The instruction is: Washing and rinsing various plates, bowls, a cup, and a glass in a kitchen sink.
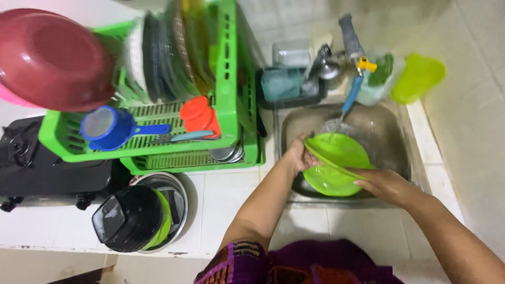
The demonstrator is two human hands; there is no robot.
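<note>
Green plates (336,163) btwn both hands (347,171)

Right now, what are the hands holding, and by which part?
Both hold green plates over the sink under running water: the left hand grips the left rim, the right hand the lower right rim.

Sink (392,137): at your 12 o'clock, set in the counter (231,205).
Plates (334,163): 2, stacked over the sink, under the tap (351,63).
Left hand (299,155): on the plates' 9 o'clock edge.
Right hand (386,185): at their 4 o'clock.
Dish rack (231,94): at your 10 o'clock.
Stove (37,168): at 9 o'clock.
</note>
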